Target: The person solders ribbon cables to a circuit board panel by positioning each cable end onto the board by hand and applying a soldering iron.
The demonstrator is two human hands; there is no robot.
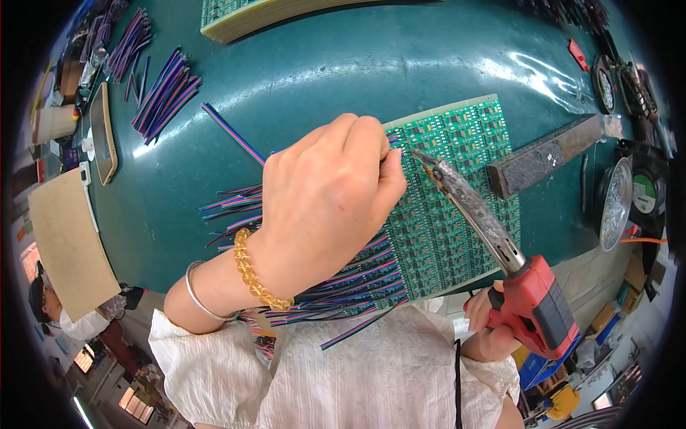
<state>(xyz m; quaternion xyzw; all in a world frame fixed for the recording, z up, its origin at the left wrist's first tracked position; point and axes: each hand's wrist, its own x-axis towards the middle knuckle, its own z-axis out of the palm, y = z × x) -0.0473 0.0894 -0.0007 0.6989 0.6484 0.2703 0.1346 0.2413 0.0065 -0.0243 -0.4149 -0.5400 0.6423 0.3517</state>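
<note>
My left hand (pixel 332 182) is closed in a pinch over the left part of a green circuit board panel (pixel 457 214). It grips a flat multi-strand wire (pixel 232 134) of blue, pink and black, whose tail sticks out to the upper left. The fingertips are partly hidden behind the knuckles. In my right hand (pixel 489 325) is a red-handled soldering gun (pixel 479 211), its tip on or just over the panel beside the pinched wire end. Rows of similar wires (pixel 357 286) lie along the panel's left side, partly under my left forearm.
A dark rectangular bar (pixel 547 157) lies at the panel's right. Wire bundles (pixel 168 96) rest at the upper left, and a stack of boards (pixel 264 18) stands at the far edge. Beyond the bar are a round metal dish (pixel 616 204) and a solder spool (pixel 647 193).
</note>
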